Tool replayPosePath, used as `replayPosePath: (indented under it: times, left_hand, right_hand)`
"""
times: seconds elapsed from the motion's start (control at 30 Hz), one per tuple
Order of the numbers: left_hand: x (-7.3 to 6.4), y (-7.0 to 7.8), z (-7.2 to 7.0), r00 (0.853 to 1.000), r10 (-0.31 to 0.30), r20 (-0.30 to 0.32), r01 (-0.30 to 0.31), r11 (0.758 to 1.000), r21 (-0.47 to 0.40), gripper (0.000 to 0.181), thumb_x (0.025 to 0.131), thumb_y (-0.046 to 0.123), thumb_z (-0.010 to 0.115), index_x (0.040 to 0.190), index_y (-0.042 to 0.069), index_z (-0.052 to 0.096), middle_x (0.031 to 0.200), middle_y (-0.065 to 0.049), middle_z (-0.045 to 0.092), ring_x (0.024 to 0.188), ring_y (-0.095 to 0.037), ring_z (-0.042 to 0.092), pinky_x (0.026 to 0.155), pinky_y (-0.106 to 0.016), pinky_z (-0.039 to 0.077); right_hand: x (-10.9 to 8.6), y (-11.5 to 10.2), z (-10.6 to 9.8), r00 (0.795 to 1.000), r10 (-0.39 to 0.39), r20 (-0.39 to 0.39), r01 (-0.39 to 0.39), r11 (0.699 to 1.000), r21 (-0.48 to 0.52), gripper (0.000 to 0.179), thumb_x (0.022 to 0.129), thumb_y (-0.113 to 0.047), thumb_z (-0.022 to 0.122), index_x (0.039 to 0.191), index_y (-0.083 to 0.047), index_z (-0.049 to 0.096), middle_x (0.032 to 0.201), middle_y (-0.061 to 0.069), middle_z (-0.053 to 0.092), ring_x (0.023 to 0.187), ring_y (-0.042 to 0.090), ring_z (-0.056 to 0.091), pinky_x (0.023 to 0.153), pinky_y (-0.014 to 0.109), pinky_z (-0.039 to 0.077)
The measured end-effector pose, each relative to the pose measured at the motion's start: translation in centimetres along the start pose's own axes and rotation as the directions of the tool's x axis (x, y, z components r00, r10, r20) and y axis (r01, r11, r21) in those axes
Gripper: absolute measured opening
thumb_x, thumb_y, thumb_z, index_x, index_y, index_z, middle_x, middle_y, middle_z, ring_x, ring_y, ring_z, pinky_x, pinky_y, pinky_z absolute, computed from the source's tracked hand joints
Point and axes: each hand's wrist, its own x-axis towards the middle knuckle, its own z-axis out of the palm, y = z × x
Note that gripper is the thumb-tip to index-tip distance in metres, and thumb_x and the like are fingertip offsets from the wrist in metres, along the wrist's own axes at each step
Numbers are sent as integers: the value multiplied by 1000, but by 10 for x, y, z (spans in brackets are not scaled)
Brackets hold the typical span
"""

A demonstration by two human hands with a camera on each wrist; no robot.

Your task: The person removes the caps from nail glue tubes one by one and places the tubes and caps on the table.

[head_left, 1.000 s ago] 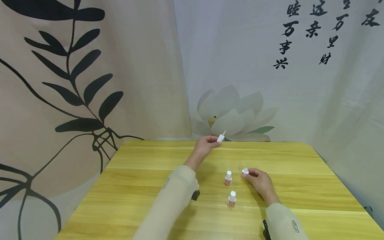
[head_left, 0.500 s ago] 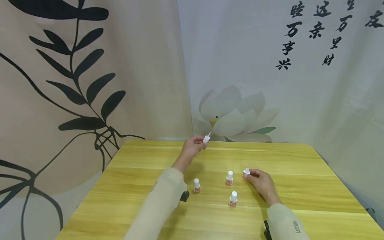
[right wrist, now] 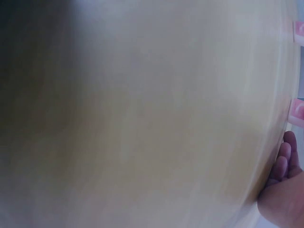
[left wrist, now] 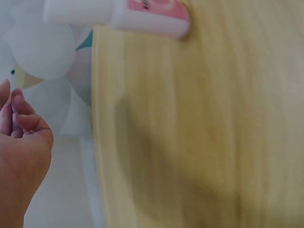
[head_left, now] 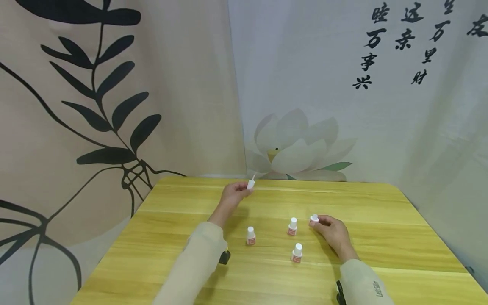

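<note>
Over the far part of the table, my left hand pinches a white brush cap, its thin brush stem pointing up. My right hand grips a small white bottle between thumb and fingers at table level; a short, narrow neck shows on top. The left wrist view has the left hand at its edge, the cap hidden there. Only part of the right hand shows in the right wrist view, and its bottle cannot be made out clearly.
Three capped white bottles with pink labels stand upright on the wooden table: a left one, a middle one and a nearer one. A printed curtain hangs behind the table's far edge.
My left hand has moved left and slightly down with the brush cap, uncovering the left bottle that the arm hid before. The right hand stays in place, holding its bottle.
</note>
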Motion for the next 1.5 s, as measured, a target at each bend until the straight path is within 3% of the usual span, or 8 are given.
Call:
replayPosePath:
  times: [0.27,0.5,0.83,1.27,1.5]
  left_hand:
    - [-2,-27,-10,998,-39,-47,40,999,13,26,89,12,74,112,0,70,101,-8,71,91,-19,62,96,-49,46]
    - [-8,-39,-12,995,-83,-56,76,989,-124,28,86,5,73,112,-1,65,94,-6,67,82,-16,60,91,-48,45]
    - [-13,-53,-14,997,-52,-51,43,987,-155,27,87,8,75,110,-3,66,99,-4,64,91,-17,56,94,-45,44]
    - [-16,-63,-15,996,-80,-35,73,985,-157,29,87,9,75,112,-3,66,102,-6,64,94,-17,57,90,-36,48]
    - [-18,-61,-12,995,-89,-48,78,978,-195,28,88,9,73,112,-4,66,96,-3,65,85,-14,56,80,-30,47]
  right_hand:
    - [-2,-1,-1,1000,-19,-10,19,999,-31,49,92,-37,71,125,-2,64,126,18,62,117,34,53,102,54,39]
    - [-2,-1,0,1000,-16,-13,15,999,-36,51,92,-39,71,126,-2,64,126,18,62,116,33,54,101,53,39]
    - [-1,0,0,1000,-6,-4,6,999,-31,56,91,-41,71,130,-2,62,130,19,60,119,35,52,103,55,37]
    - [-1,-1,1,1000,-5,3,5,1000,-27,57,91,-42,71,130,-1,61,132,20,59,122,36,51,104,54,36]
    - [-2,-2,0,1000,-2,6,2,1000,-31,56,92,-40,71,130,-1,61,132,20,59,121,36,51,104,54,36]
